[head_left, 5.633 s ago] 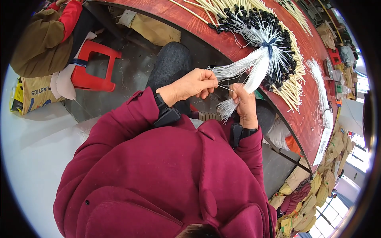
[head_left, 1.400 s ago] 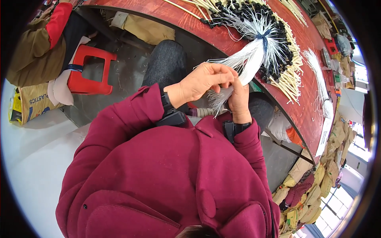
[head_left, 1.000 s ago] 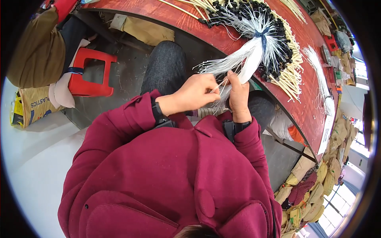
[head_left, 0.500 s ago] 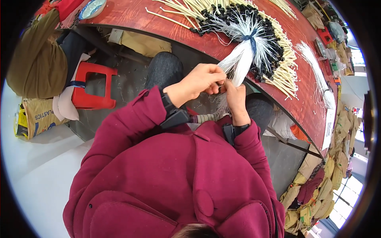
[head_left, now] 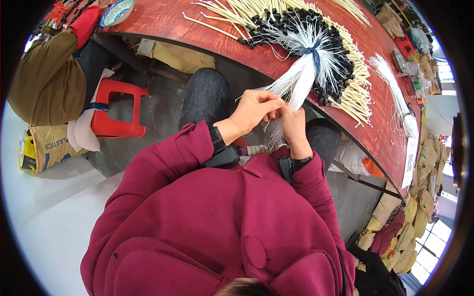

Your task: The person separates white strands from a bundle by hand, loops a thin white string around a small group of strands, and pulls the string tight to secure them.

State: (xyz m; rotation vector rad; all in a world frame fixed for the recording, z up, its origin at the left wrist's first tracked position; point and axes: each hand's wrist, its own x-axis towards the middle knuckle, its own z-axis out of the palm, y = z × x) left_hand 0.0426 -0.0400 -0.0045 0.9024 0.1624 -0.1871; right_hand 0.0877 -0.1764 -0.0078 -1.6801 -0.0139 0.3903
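A thick bundle of white strings (head_left: 297, 85) hangs over the near edge of the table, bound higher up with a dark blue tie (head_left: 312, 50). Its far ends fan out to many cream sticks (head_left: 356, 89) with black tips. My left hand (head_left: 254, 109) is closed in a pinch beside the bundle, with fine white strands at its fingertips. Close against it, my right hand (head_left: 295, 127) is also closed on white strands at the bundle's lower part. The exact strands between the fingers are too small to single out.
The dark red table (head_left: 163, 19) spans the far side, its edge just beyond my hands. Another white string bundle (head_left: 395, 89) lies at right. A bowl (head_left: 117, 12) stands far left. On the floor at left is a red stool (head_left: 118, 107), near another person's brown sleeve (head_left: 44, 74).
My left hand has moved slightly down and right, closer against the right hand. The right hand stays nearly in place. The person at left has shifted, and a dark shape appears at lower right.
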